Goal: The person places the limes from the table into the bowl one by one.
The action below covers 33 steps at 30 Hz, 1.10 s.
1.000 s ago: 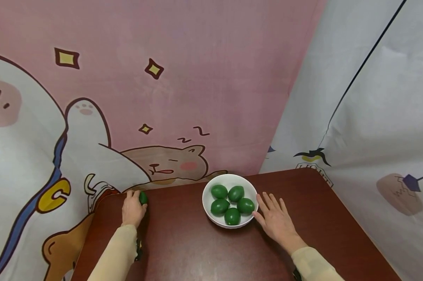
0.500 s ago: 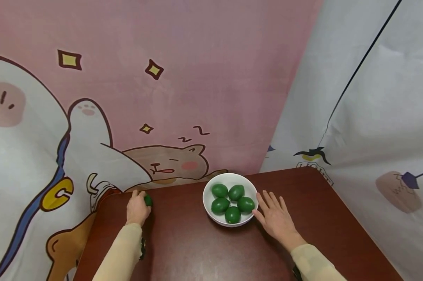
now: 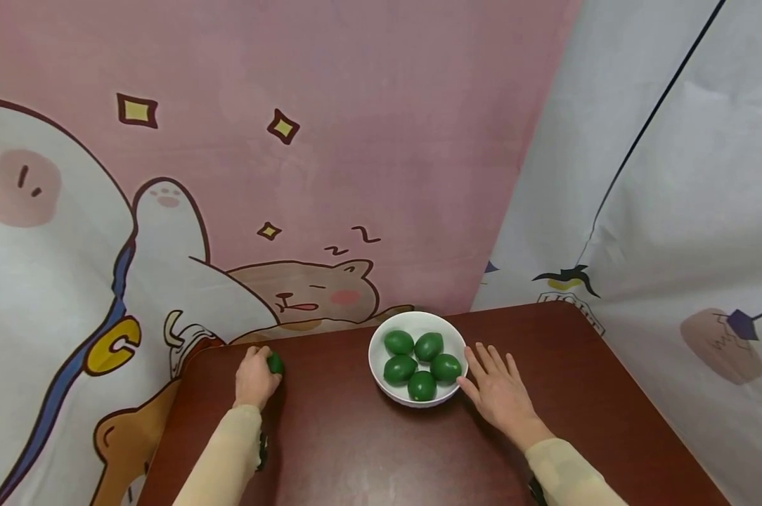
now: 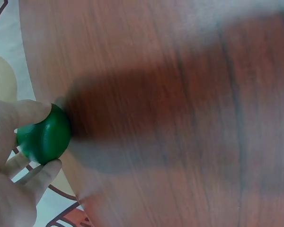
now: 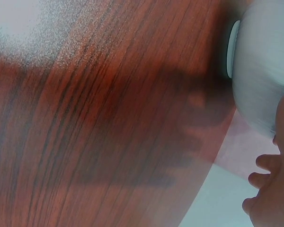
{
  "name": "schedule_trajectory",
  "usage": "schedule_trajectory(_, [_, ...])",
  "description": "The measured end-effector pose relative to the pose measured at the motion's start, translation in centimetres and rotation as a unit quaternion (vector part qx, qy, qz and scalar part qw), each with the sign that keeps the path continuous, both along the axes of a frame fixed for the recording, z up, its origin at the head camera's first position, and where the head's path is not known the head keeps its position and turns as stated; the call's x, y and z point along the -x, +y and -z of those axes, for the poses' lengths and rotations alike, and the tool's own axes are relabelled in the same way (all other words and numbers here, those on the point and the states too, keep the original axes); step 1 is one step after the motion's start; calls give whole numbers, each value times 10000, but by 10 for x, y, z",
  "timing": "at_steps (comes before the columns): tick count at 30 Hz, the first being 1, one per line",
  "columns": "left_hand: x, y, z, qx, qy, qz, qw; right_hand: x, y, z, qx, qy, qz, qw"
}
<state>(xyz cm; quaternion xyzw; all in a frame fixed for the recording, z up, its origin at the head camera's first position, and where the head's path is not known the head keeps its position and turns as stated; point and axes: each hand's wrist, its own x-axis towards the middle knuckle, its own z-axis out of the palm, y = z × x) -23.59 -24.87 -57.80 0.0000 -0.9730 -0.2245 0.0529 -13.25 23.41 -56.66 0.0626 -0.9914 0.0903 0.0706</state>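
Note:
My left hand (image 3: 257, 377) is at the far left of the table, holding a green lime (image 3: 275, 363). In the left wrist view the thumb and fingers pinch this smooth lime (image 4: 46, 135) from opposite sides, close over the table edge. A white round bowl (image 3: 387, 388) stands near the back edge with several more green limes (image 3: 422, 386) inside. Beside the bowl's right side is my right hand (image 3: 500, 397), palm down, fingers spread and straight, fingertips right at the rim. The right wrist view shows the bowl's outer wall (image 5: 265, 61) with those fingers (image 5: 267, 179) next to it.
The dark reddish-brown wooden table (image 3: 330, 436) has its back edge against a pink cartoon-printed cloth (image 3: 406, 176). A white cloth (image 3: 659, 211) hangs along the right side. Light from above shines off the tabletop.
My left hand has shifted slightly right with the lime, still low at the table's far left. The view has turned a little. The right hand and the bowl have stayed in place.

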Motion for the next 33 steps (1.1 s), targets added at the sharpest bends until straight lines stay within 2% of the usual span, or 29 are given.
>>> schedule_trajectory(16, [-18, 12, 0, 22, 229, 174, 9996, 0, -1, 0, 17, -75, 25, 10000])
schedule_trajectory(27, [-36, 20, -1, -107, 207, 130, 9996, 0, -1, 0, 62, -137, 65, 9999])
schedule_trajectory(33, [-42, 24, 1, -121, 197, 188, 9996, 0, 0, 1, 96, -157, 56, 9998])
